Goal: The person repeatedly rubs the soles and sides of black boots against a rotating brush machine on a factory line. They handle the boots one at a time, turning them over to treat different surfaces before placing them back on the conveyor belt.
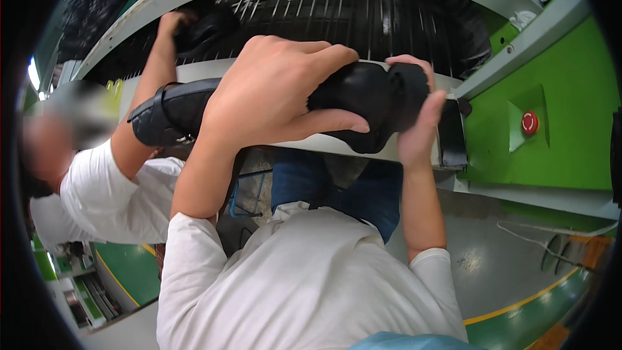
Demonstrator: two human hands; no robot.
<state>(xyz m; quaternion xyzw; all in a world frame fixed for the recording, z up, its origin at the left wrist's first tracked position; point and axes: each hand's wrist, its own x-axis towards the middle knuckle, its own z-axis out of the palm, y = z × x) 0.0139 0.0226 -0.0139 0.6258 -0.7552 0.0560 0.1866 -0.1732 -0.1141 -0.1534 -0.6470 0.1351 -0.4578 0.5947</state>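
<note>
Red round button: markings illegible | long black leather boot, strapped, above near edge of white ledge | my left hand clasps its middle, right hand its end

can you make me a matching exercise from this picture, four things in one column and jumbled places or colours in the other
1. left hand
2. right hand
3. button
4. jeans

A. red, on the green panel
B. at the right end of the black boot
C. blue, seen below the boot
D. across the middle of the boot

Pairs: 1-D, 2-B, 3-A, 4-C
</note>
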